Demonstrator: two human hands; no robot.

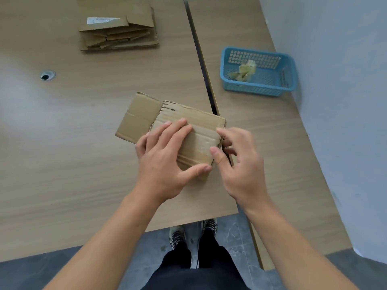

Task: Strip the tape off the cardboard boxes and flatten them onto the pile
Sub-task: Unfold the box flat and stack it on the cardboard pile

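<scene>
Pressing down with the straight, close-set fingers of the left hand, thumb along the near edge; nothing gripped, just weight on top. On the right hand, fingers spread apart and loosely bent at the right-hand edge, thumb tip touching the corner. No sign of anything pinched, and too small to tell of any tape remaining there.

Under both, the box: already collapsed, lying flat near the front of the table, right end just beside the seam with the next table.

Probably light, stiff across the flutes and springy at the folds, so likely to pop back up unless held down. Looks rough and dry, hardly slippery. Best taken by the two short edges, thumbs on top, fingers underneath.

Farther off, well apart at the back left, the pile of flattened cardboard. To the right, a blue basket holding crumpled tape scraps.
</scene>
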